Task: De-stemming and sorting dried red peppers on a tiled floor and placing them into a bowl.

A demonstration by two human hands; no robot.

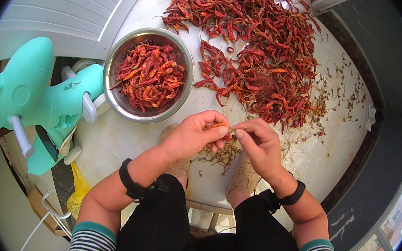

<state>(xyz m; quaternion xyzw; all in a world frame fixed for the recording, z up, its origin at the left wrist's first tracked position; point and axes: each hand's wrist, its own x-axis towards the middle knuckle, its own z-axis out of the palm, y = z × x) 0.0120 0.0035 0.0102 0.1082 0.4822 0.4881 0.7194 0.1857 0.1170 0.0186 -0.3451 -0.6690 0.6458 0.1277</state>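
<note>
Between thumb and fingers, my left hand (201, 131) grips a dried red chili pepper (221, 125), mostly hidden by the fingers. The fingertips of my right hand (261, 145) pinch the pepper's stem (238, 128), so both hands meet at its stem end. Past the hands spreads a large pile of dried red chilies (271, 55), many with stems on. A stainless steel colander (190, 71) to the upper left holds red chilies (150, 75), mostly without visible stems. Beneath my hands, a small heap of loose stems (222, 156) lies on the floor.
A turquoise plastic ride-on toy (62, 96) stands left of the colander, with a yellow plastic bag (77, 191) below it. More stems (348, 91) are scattered on the pale floor (115, 145) at right, beside a dark wall (384, 157). My shoes (243, 174) flank the stem heap.
</note>
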